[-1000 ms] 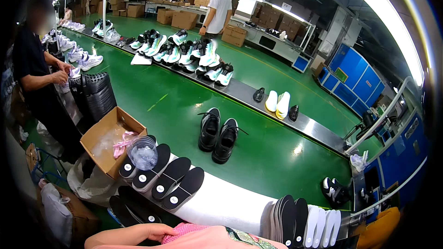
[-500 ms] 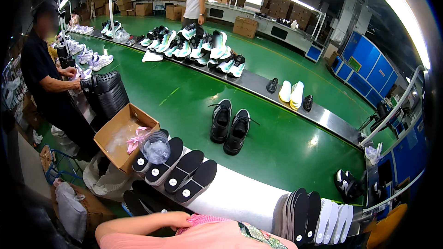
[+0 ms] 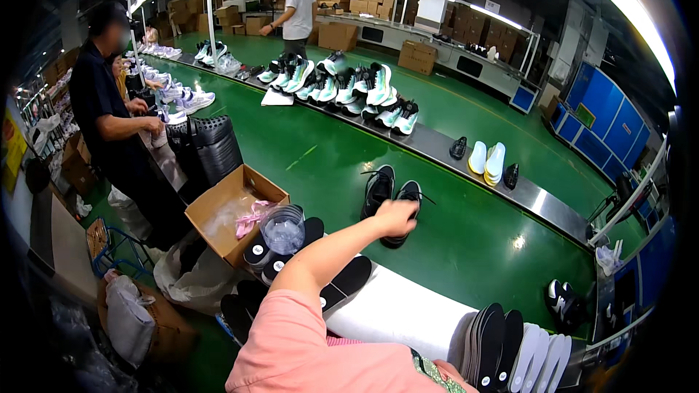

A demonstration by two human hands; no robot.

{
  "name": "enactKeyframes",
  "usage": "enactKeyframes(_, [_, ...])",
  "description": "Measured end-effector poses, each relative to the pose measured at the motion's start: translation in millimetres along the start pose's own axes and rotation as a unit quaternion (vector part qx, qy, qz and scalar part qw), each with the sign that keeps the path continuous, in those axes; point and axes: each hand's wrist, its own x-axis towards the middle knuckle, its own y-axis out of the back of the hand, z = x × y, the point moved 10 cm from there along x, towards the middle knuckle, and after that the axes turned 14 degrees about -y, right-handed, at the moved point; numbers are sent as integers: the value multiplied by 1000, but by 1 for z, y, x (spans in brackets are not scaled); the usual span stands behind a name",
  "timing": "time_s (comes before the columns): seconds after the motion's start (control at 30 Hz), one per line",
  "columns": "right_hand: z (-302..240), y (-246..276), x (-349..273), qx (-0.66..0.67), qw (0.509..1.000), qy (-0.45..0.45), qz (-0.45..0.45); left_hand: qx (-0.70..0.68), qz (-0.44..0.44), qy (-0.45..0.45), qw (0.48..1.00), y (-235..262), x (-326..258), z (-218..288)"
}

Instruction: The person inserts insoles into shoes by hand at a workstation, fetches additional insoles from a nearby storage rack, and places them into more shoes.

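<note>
My left hand [image 3: 395, 217] is stretched out over the heel and collar of the right one of two black shoes [image 3: 410, 193]. Its fingers are blurred and partly lost against the shoe, so I cannot make out a grip. Close beside it stands the left black shoe [image 3: 379, 183], upright with its lace trailing. Both shoes rest on the green belt [image 3: 466, 247]. Beneath my forearm lie black insoles [image 3: 349, 280], partly covered by the arm. My right hand is out of the picture.
A carton [image 3: 218, 218] and a clear plastic tub [image 3: 282, 231] stand on the left. Stacked insoles [image 3: 484, 346] are at the near right. White-and-teal shoes [image 3: 349, 87] line the far metal ledge [image 3: 437, 149]. A co-worker [image 3: 109, 109] stands at the left.
My left hand has left the pink checked cloth at my chest and reached forward to the right black shoe. The view has swung left; the two shoes stay in place.
</note>
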Motion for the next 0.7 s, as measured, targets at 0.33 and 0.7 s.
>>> enactKeyframes(0.33, [15, -8, 30, 24, 998, -54, -14, 5, -87, -135, 987, -107, -28, 114])
enactKeyframes(0.7, [22, -8, 40, 33, 997, -68, -32, -205, -77, 69, 973, -196, -138, 78])
